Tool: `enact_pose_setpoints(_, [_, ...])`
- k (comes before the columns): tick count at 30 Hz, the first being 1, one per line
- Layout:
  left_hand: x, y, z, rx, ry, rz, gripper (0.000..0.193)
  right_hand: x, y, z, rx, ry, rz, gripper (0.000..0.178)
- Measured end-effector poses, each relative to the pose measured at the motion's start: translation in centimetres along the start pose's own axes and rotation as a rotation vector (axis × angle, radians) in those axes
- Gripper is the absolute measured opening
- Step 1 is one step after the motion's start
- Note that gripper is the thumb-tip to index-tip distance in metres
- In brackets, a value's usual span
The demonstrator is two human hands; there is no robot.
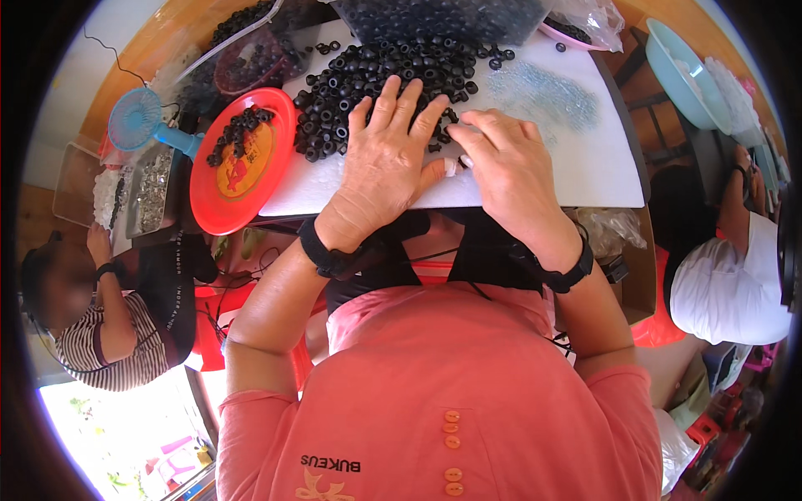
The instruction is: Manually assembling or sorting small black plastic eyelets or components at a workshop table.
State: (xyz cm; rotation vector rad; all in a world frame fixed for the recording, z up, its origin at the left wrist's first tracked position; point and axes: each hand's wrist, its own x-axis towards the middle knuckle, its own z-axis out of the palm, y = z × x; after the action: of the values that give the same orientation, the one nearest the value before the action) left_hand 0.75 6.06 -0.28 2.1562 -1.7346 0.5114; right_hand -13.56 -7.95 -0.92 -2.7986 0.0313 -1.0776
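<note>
My left hand (384,159) lies palm down with its fingers spread over the near edge of a pile of small black ring-shaped beads (401,63). White wrapping covers its thumb tip. My right hand (514,171) is close beside it, at the right edge of the pile, with fingers bent inward and curled together. Whatever its fingertips hold, if anything, is hidden. Under both hands is a white table surface (585,179). To the left, a red plate (203,188) carries a small cluster of black beads (238,134).
A clear tub (443,21) of black beads stands behind the pile. Clear glassy bits (543,96) are spread at the right. A blue hand fan (138,117) lies beyond the plate. A light-blue basin (685,79) is at far right. Other people sit at left and right.
</note>
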Motion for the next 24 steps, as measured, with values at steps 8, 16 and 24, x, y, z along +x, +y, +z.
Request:
enact_pose_setpoints(8, [0.2, 2.6, -1.5, -0.167, 0.121, 0.117, 0.055, -2.4, 2.9, -4.1, -0.027, 0.243, 0.297, 0.023])
enact_pose_setpoints(16, [1.0, 2.1, 0.2, -0.066, 0.210, 0.060, 0.032, -3.5, 3.0, -4.1, -0.128, 0.138, 0.203, 0.018])
enact_pose_setpoints(24, [5.6, 5.2, 3.1, -0.109, 0.308, 0.188, 0.014, -3.5, 3.5, -4.0, 0.058, 0.381, 0.329, 0.016])
